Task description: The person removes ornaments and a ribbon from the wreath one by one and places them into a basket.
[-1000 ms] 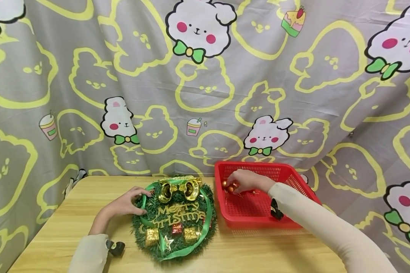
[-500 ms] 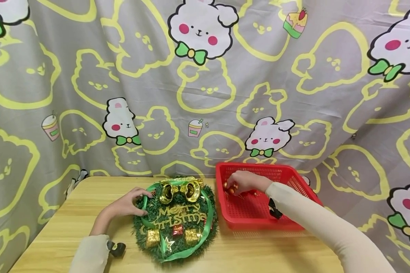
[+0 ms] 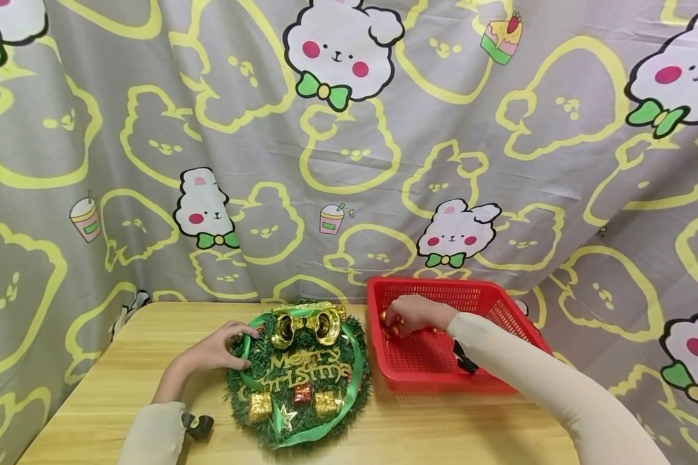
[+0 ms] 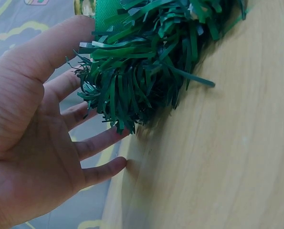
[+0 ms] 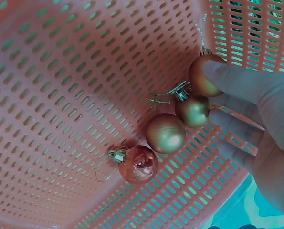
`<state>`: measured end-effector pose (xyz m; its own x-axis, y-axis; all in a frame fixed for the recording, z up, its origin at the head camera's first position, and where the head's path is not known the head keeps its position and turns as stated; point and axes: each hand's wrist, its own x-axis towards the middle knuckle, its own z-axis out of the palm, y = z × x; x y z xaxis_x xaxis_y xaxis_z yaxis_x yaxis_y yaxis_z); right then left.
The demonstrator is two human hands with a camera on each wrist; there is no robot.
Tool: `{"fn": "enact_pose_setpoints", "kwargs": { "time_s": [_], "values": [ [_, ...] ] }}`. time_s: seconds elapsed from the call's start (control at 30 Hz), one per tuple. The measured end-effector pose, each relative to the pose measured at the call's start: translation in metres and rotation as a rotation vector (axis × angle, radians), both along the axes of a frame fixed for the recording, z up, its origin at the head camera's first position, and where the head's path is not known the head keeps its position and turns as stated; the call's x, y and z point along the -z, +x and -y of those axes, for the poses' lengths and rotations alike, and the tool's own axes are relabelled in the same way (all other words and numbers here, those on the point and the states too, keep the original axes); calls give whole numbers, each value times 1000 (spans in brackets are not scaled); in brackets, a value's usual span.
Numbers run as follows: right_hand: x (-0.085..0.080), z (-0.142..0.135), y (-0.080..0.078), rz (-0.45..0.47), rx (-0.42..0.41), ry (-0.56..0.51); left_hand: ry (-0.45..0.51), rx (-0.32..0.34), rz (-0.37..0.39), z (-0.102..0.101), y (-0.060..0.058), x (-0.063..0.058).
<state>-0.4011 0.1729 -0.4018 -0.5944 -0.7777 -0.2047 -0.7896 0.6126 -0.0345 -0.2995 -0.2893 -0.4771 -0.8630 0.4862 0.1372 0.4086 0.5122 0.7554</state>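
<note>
A green tinsel Christmas wreath (image 3: 351, 329) lies on the table, dressed with gold bells (image 3: 307, 326), "Merry Christmas" lettering, small gift boxes and green ribbon (image 3: 326, 429). My left hand (image 3: 212, 349) holds its left edge; in the left wrist view the thumb is at the ribbon, some fingers pass behind the tinsel and the little finger sticks out apart. Inside the red basket (image 3: 442, 384), my right hand (image 5: 270, 129) pinches a matte copper-gold bauble (image 5: 199, 81) with a string loop. Several other baubles, including a shiny one (image 5: 138, 164), lie beside it on the basket's perforated floor.
The wooden table (image 3: 122, 361) carries the wreath at its middle and the basket on the right, close to each other. A patterned grey curtain (image 3: 349, 161) hangs behind the table. The basket's walls rise around my right hand.
My right hand shifts slightly among the baubles in the basket, and its forearm moves a little left. The left hand stays at the wreath's edge.
</note>
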Motion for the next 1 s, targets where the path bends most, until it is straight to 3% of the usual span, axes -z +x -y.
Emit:
{"fn": "enact_pose_setpoints", "kwargs": {
  "time_s": [0.27,1.0],
  "values": [
    [1,1,0,-41,-45,-3,12,-2,15,-1,2,0],
    [2,5,2,-58,-21,45,27,4,25,0,1,0]
  ]
}}
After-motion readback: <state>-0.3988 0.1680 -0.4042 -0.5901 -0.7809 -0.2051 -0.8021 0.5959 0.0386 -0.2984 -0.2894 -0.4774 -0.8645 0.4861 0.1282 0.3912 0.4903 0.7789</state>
